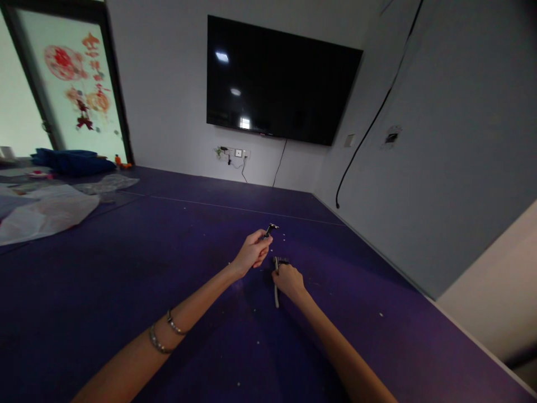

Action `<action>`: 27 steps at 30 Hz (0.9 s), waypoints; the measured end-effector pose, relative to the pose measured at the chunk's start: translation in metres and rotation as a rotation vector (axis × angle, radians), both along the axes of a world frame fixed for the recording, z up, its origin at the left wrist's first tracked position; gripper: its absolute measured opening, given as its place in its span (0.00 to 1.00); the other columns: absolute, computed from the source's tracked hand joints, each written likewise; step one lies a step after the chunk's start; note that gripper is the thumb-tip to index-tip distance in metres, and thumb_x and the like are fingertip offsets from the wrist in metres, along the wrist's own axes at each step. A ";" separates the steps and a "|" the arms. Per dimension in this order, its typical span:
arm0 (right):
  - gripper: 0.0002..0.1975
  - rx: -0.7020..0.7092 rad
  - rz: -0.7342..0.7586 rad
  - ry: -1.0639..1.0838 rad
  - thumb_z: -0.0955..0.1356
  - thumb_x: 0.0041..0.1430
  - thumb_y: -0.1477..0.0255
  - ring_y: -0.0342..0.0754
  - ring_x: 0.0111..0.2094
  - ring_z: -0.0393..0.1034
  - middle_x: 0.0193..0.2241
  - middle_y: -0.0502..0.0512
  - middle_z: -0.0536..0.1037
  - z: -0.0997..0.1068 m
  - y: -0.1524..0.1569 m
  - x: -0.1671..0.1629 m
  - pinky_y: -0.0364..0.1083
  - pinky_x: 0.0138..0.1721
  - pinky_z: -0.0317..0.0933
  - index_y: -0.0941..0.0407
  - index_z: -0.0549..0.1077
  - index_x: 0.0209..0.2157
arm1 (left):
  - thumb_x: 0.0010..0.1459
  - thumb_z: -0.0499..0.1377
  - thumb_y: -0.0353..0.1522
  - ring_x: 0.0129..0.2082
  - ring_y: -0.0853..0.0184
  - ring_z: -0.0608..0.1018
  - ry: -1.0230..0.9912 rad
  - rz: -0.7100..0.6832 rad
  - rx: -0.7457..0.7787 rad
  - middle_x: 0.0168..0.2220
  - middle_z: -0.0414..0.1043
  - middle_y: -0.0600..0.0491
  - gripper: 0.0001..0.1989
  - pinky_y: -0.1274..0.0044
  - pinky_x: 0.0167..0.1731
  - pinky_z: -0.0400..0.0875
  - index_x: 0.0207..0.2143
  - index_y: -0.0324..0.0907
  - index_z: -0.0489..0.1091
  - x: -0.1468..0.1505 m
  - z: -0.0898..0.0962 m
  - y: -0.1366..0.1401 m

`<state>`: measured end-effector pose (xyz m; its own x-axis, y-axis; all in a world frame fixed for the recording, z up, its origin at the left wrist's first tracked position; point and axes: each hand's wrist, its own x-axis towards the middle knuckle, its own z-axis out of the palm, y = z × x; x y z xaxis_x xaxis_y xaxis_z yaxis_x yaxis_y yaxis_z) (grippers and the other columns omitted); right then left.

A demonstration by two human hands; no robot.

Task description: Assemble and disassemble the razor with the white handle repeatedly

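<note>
My left hand (253, 250), with two bracelets on the forearm, is closed around a small dark tool (271, 228). The tool has a shiny metal head that points up and to the right; its exact kind is too small to make out. Just right of it and nearer to me, my right hand (290, 281) is closed on a dark ridged piece with a pale strip (276, 295). The strip runs down along the fingers towards me, and part of the piece is hidden by the hand. Both hands are over the dark purple surface (188, 324), apart from each other.
Small white bits (381, 314) are scattered over the surface. At the far left lie clear plastic sheeting (54, 208) and a dark blue cloth bundle (73, 161). A television (281, 81) hangs on the wall ahead, and a black cable (369, 126) dangles at the right.
</note>
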<state>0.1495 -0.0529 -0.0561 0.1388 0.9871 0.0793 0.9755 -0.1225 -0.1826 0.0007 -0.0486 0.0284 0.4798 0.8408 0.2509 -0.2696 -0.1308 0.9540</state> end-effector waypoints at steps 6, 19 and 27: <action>0.19 0.048 -0.001 0.014 0.60 0.56 0.60 0.55 0.36 0.74 0.33 0.66 0.78 0.004 0.002 0.010 0.47 0.35 0.62 0.57 0.77 0.33 | 0.53 0.56 0.39 0.08 0.81 0.50 0.032 -0.007 -0.002 0.14 0.50 0.66 0.12 0.87 0.07 0.45 0.29 0.43 0.57 0.002 -0.007 0.002; 0.12 0.131 0.232 0.132 0.63 0.57 0.69 0.46 0.41 0.69 0.39 0.55 0.74 0.005 0.033 0.069 0.41 0.40 0.58 0.53 0.76 0.39 | 0.54 0.56 0.39 0.08 0.81 0.50 0.020 -0.011 -0.038 0.13 0.49 0.67 0.12 0.87 0.07 0.44 0.30 0.43 0.56 0.004 -0.018 0.005; 0.12 0.092 0.229 0.130 0.64 0.56 0.70 0.45 0.41 0.68 0.41 0.54 0.72 0.001 0.035 0.066 0.40 0.41 0.58 0.52 0.77 0.39 | 0.53 0.57 0.39 0.08 0.81 0.50 -0.009 -0.036 -0.043 0.13 0.49 0.67 0.13 0.88 0.07 0.45 0.30 0.42 0.56 0.005 -0.020 0.006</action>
